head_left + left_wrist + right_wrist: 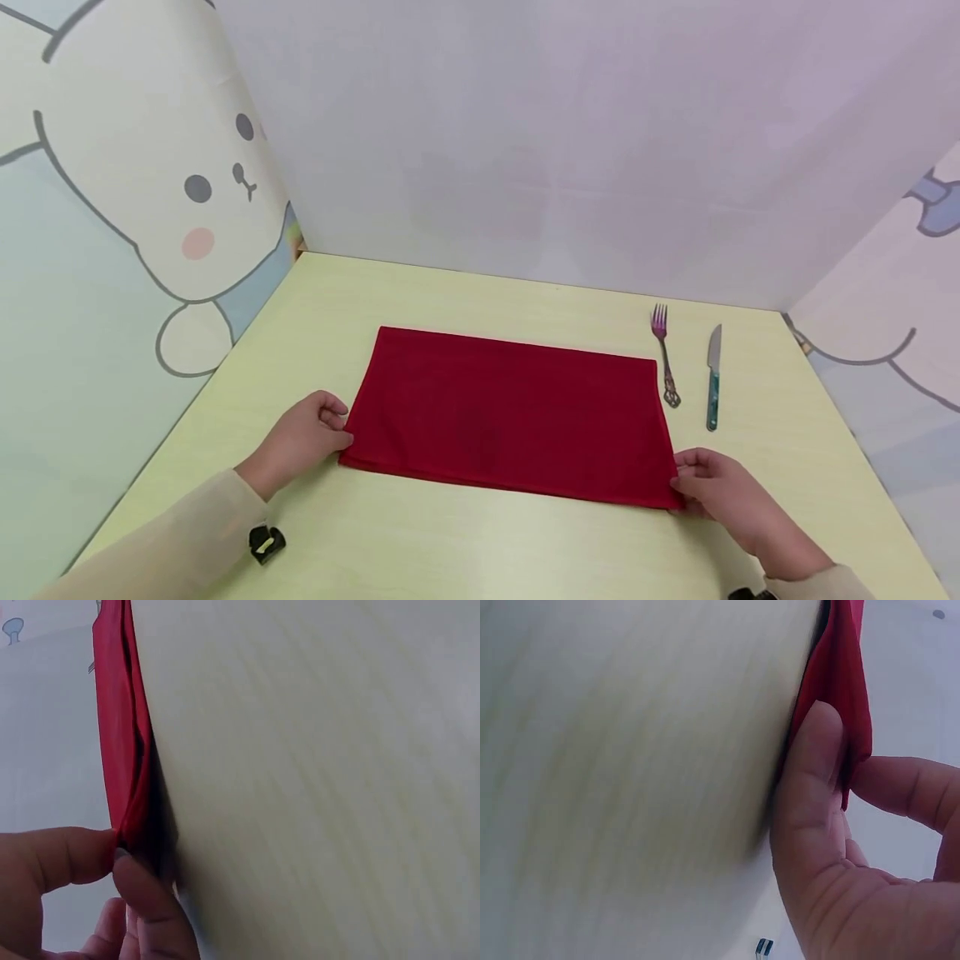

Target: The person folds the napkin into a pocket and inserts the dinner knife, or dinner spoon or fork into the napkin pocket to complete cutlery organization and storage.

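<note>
A red cloth (510,417), folded into a wide rectangle, lies flat on the pale yellow table. At its near left corner my left hand (300,437) pinches the edge between thumb and finger. In the left wrist view the folded layers of the red cloth (120,720) run up from the pinching fingertips. My right hand (716,487) pinches the near right corner, thumb on top. The right wrist view shows that corner of the cloth (851,697) between the thumb and a finger of the right hand (832,847).
A fork (664,354) lies just beyond the cloth's right edge, tines pointing away. Further right is a table knife (713,379) with a teal handle. The table (480,550) is bounded at the back and sides by hanging sheets (540,150), some printed with cartoon animals.
</note>
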Demonstrator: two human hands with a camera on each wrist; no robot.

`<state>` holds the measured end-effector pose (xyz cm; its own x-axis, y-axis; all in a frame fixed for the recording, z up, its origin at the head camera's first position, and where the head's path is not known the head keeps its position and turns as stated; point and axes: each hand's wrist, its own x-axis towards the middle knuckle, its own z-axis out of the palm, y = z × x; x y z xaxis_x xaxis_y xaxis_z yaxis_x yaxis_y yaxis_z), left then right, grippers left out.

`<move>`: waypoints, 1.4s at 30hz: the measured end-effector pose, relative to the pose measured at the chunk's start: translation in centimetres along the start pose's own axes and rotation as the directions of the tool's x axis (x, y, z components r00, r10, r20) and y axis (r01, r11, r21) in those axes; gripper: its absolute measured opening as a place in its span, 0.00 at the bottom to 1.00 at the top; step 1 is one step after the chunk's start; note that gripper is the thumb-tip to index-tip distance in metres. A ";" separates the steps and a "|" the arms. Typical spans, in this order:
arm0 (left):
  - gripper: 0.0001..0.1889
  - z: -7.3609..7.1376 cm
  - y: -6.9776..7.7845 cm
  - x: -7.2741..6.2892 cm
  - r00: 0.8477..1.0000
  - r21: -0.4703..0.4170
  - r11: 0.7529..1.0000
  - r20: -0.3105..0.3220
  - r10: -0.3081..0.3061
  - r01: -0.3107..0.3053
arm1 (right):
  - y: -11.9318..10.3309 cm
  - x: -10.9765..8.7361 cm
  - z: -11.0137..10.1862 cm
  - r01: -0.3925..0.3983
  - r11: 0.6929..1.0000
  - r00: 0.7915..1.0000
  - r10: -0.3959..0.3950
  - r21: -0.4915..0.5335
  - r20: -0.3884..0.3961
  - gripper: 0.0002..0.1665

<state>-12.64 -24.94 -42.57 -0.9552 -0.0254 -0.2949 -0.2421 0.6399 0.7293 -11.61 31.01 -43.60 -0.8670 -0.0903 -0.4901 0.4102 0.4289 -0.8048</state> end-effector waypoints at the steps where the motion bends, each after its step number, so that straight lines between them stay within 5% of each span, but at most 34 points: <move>1: 0.19 0.1 0.0 0.0 1.000 0.002 1.000 -0.001 0.002 -0.002 | 0.0 0.0 0.0 -0.001 1.000 1.000 0.001 0.000 -0.002 0.19; 17: 0.17 0.2 -0.1 0.3 0.997 0.022 0.998 0.052 0.058 -0.060 | 0.2 0.3 0.5 -0.018 0.998 0.999 0.021 0.060 -0.044 0.23; 25: 0.14 0.6 -0.2 0.3 0.992 0.133 0.986 0.085 0.088 -0.099 | 0.0 0.1 0.6 -0.002 0.999 0.999 0.004 0.050 -0.041 0.24; 42: 0.14 1.0 0.3 -0.5 0.992 0.225 0.967 0.067 0.106 -0.118 | 0.3 0.3 0.0 -0.013 0.989 0.995 -0.002 -0.146 -0.102 0.26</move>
<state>-12.02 -23.91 -42.81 -0.9618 0.0941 -0.2572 -0.0831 0.7947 0.6013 -11.79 31.07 -44.01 -0.8920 0.0011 -0.4520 0.3761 0.5564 -0.7409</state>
